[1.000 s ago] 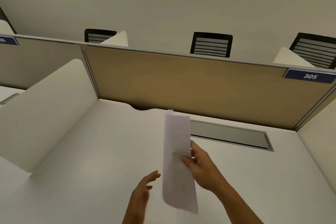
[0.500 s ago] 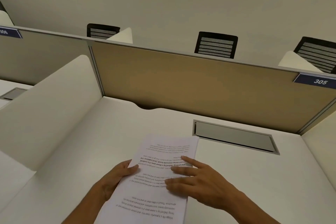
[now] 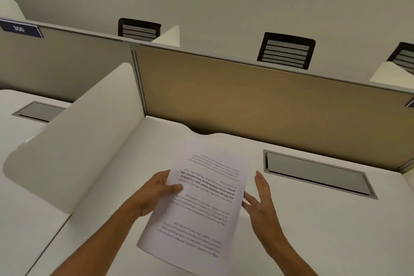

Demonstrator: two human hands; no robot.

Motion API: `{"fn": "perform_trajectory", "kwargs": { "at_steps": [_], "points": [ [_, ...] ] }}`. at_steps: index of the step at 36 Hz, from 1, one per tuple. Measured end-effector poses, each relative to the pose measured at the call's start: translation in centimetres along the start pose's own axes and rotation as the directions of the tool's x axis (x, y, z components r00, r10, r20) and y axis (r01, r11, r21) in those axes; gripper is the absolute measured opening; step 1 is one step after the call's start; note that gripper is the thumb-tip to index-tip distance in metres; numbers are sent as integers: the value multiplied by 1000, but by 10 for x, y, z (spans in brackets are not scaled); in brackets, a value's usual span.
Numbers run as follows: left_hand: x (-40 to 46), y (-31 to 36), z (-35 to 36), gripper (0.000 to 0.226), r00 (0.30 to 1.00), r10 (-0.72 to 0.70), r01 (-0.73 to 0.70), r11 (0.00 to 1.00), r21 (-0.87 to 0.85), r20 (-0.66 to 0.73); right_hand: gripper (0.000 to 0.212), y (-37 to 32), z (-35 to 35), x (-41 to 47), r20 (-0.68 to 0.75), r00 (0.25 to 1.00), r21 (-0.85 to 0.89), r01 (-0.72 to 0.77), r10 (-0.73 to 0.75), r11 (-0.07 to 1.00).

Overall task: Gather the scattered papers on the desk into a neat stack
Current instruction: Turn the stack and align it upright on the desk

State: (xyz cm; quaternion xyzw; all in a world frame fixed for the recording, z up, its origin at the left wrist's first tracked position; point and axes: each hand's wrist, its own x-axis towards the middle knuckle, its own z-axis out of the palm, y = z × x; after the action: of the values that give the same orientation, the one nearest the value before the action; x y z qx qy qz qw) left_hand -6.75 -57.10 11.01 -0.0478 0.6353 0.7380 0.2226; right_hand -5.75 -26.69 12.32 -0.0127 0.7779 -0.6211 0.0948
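Head view: papers [image 3: 202,199] lie at 6 o'clock on the worktop [image 3: 324,226], text upside-down. Left hand [image 3: 156,195] pinches the left edge, thumb on top, likely to anchor the sheets. Right hand [image 3: 261,201], fingers straight, touches the right edge, apparently squaring them.

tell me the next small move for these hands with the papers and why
Probably bring the right hand in flat against the right edge of the papers to square them. The left hand grips their left edge, thumb on top, while the right hand's straight fingers sit beside the other edge, holding nothing.
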Motion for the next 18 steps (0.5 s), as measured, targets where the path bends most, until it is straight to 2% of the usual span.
{"fn": "perform_trajectory", "kwargs": {
  "at_steps": [3,6,8,10,11,13,15,18],
  "points": [
    [5,24,-17,46,999,-22,15,982,187,34,94,-13,14,18,-22,996,-161,77,-81,984],
    [14,45,-29,35,997,-57,25,903,429,61,94,-37,31,37,128,942,-354,336,-311,873],
    [22,55,-35,20,995,-71,13,786,618,69,88,-51,46,56,306,856,-521,518,-417,679],
    [30,64,-39,15,991,-102,-4,634,773,89,84,-66,65,77,489,751,-649,653,-445,389],
    [33,69,-40,18,988,-126,-9,543,840,92,84,-75,76,88,565,715,-666,689,-411,284],
    [42,79,-42,32,976,-192,-17,389,921,99,84,-89,97,107,669,689,-657,724,-280,210],
    [49,88,-44,43,955,-273,-38,278,960,117,85,-100,117,123,694,714,-672,690,-97,270],
    [57,100,-48,46,921,-358,-96,169,981,152,64,-108,138,141,674,726,-708,582,138,399]
  ]
}}
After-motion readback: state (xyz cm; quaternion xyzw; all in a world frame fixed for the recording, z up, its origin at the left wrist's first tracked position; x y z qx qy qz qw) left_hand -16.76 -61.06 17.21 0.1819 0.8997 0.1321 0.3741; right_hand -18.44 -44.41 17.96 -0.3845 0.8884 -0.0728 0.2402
